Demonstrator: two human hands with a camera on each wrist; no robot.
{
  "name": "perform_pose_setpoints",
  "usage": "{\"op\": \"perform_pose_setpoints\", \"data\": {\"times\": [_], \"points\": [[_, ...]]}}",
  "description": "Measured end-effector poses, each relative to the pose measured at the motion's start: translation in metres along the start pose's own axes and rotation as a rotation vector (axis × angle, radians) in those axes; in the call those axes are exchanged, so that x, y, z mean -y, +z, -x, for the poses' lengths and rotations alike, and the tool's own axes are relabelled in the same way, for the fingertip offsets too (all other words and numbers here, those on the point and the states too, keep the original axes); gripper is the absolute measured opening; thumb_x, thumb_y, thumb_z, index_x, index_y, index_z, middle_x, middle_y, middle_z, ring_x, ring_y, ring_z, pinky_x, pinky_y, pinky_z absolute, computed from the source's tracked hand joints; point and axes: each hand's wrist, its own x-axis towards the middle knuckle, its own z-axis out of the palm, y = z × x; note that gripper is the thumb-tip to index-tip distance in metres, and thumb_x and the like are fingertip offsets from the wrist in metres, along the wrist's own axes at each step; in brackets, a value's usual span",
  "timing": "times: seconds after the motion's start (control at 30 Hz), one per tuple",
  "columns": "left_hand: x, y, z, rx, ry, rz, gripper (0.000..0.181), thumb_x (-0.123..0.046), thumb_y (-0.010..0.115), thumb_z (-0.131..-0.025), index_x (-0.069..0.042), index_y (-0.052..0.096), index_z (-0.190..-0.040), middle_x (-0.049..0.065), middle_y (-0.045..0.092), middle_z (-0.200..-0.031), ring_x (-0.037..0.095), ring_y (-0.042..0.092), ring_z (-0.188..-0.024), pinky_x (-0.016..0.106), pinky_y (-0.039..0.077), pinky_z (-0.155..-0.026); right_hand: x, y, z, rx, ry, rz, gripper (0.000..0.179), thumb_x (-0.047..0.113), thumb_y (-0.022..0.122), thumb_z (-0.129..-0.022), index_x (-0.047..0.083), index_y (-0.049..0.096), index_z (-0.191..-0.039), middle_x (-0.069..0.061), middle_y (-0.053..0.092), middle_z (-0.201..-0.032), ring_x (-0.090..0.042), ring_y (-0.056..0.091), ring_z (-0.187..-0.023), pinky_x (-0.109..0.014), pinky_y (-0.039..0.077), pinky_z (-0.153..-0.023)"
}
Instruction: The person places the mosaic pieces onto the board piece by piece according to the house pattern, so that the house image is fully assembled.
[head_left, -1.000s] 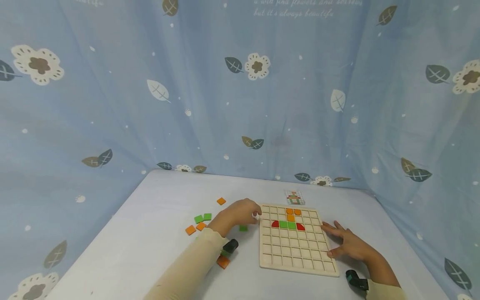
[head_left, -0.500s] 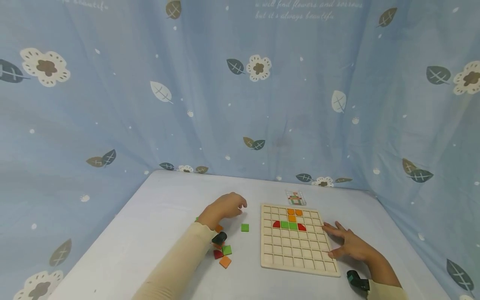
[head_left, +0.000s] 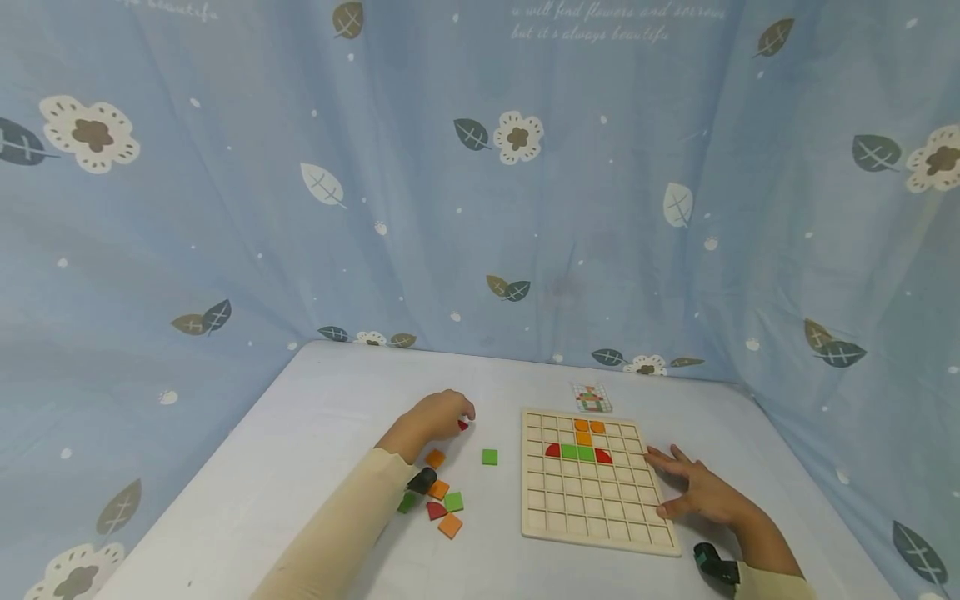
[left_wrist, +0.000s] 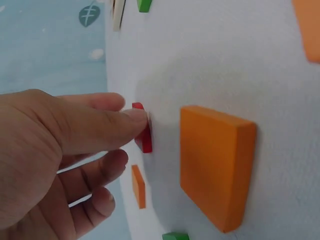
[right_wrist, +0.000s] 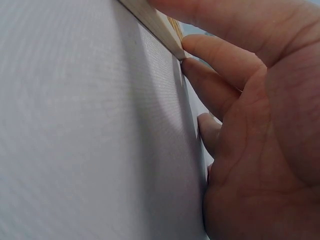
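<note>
My left hand [head_left: 433,417] is over the table left of the wooden grid board [head_left: 573,504]. In the left wrist view its thumb and index finger pinch a small red tile [left_wrist: 145,140], partly hidden by the thumb. An orange square tile [left_wrist: 210,165] stands large in that view, right of the fingers. My right hand [head_left: 699,489] rests with spread fingers along the board's right edge; the thumb touches the near part of that edge. On the board lie orange round tiles [head_left: 589,426], an orange square, green squares [head_left: 577,452] and red quarter-circle tiles [head_left: 603,457].
A small pattern card [head_left: 592,397] lies behind the board. One green tile [head_left: 490,457] lies between the left hand and the board. Nearer my left sleeve are several loose tiles, among them a red one [head_left: 436,510] and an orange one [head_left: 450,525]. A blue flowered curtain [head_left: 480,208] backs the table.
My left hand has moved left, away from the board's upper left edge, to the loose tiles, and now pinches the red tile. The right hand has stayed in place.
</note>
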Motion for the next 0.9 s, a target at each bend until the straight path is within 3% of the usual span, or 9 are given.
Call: {"op": "perform_pose_setpoints", "data": {"times": [0.27, 0.53, 0.63, 0.77, 0.9], "points": [[0.0020, 0.0003, 0.0016, 0.008, -0.084, 0.034, 0.022, -0.009, 0.071, -0.087, -0.019, 0.073, -0.107, -0.006, 0.064, -0.092, 0.014, 0.055, -0.083, 0.035, 0.050, -0.084, 0.0016, -0.0008, 0.0011, -0.007, 0.006, 0.009, 0.097, 0.031, 0.089, -0.057, 0.002, 0.049, -0.141, -0.025, 0.028, -0.152, -0.054, -0.002, -0.139, -0.071, -0.010, -0.101], [0.0011, 0.0018, 0.0046, 0.000, -0.052, 0.066, 0.018, -0.028, 0.075, -0.086, -0.019, 0.073, -0.101, -0.006, 0.060, -0.084, 0.013, 0.054, -0.079, 0.036, 0.048, -0.079, 0.0018, 0.0004, 0.0006, -0.001, 0.012, -0.003, 0.097, 0.029, 0.089, -0.058, 0.002, 0.049, -0.141, -0.024, 0.028, -0.152, -0.054, -0.003, -0.139, -0.071, -0.011, -0.101], [0.0016, 0.0012, 0.0052, 0.006, -0.042, 0.079, 0.016, -0.021, 0.073, -0.087, -0.019, 0.073, -0.103, -0.006, 0.061, -0.087, 0.013, 0.055, -0.082, 0.035, 0.049, -0.081, 0.0012, 0.0007, 0.0004, 0.001, 0.012, 0.000, 0.097, 0.029, 0.089, -0.058, 0.003, 0.048, -0.142, -0.024, 0.028, -0.152, -0.054, -0.003, -0.139, -0.071, -0.011, -0.101], [0.0016, -0.0012, 0.0060, 0.012, -0.008, 0.102, 0.025, -0.004, 0.070, -0.086, -0.020, 0.074, -0.105, -0.005, 0.063, -0.100, 0.016, 0.057, -0.094, 0.036, 0.048, -0.090, 0.0008, 0.0005, 0.0005, 0.001, 0.015, 0.002, 0.097, 0.030, 0.089, -0.058, 0.003, 0.048, -0.142, -0.024, 0.027, -0.152, -0.054, -0.003, -0.139, -0.071, -0.011, -0.101], [0.0022, -0.0011, 0.0060, 0.031, 0.015, 0.115, 0.031, 0.002, 0.069, -0.085, -0.021, 0.075, -0.105, -0.005, 0.064, -0.111, 0.016, 0.056, -0.104, 0.036, 0.046, -0.096, 0.0006, 0.0003, -0.0003, 0.000, 0.005, 0.013, 0.097, 0.031, 0.089, -0.058, 0.003, 0.049, -0.142, -0.024, 0.028, -0.152, -0.054, -0.003, -0.139, -0.071, -0.010, -0.101]]}}
